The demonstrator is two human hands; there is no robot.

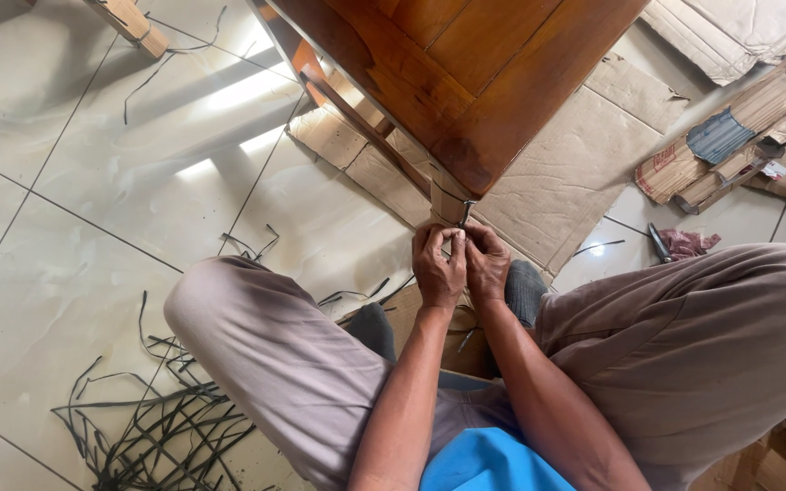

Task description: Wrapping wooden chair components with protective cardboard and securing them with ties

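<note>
My left hand [438,265] and my right hand [486,264] are pressed together just below the corner of a brown wooden table [466,64]. Both sets of fingers pinch a dark strap [466,212] that runs up to the cardboard-wrapped table leg [448,202] under that corner. The strap's end between my fingertips is mostly hidden. My knees in grey trousers spread to either side, and I sit on the floor close to the leg.
Flattened cardboard sheets [584,155] lie under and right of the table. Several loose dark strap offcuts [156,427] litter the white tiled floor at lower left. More cardboard scraps [739,136] and a reddish rag [691,242] lie at right.
</note>
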